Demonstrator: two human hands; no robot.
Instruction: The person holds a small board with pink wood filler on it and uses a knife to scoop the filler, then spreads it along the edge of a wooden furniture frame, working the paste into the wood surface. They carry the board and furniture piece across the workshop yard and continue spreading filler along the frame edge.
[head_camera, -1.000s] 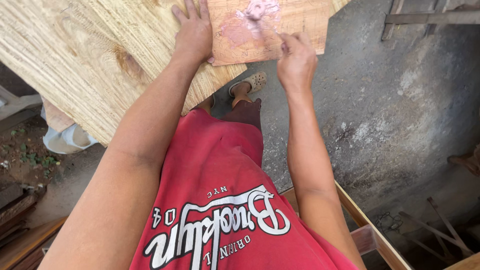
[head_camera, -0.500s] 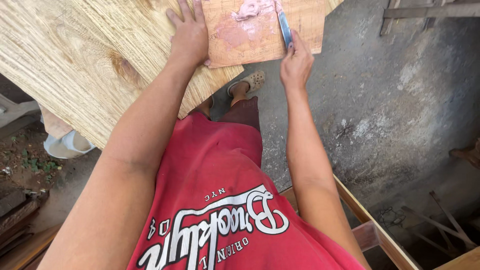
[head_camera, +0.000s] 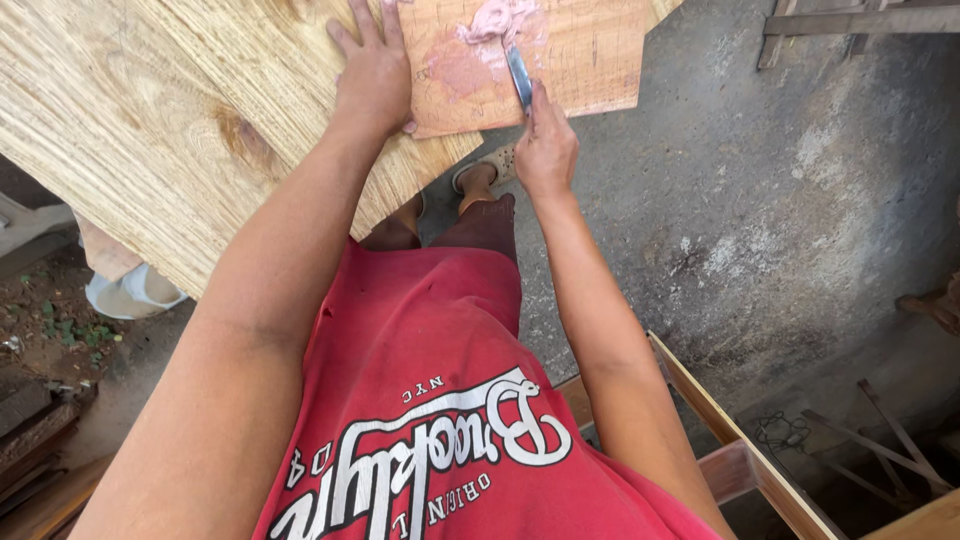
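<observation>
Overhead, a putty knife (head_camera: 518, 77) is gripped by the right hand (head_camera: 545, 150); the left hand (head_camera: 373, 75) is pressed flat, its fingertips cropped, on a reddish board (head_camera: 580, 60).

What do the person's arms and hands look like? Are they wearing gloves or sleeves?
No gloves and no sleeves. Both arms are bare from the shoulder down, and the left hand and right hand are bare too. No watch, rings or bands show. The person wears a red shirt with white lettering.
</observation>
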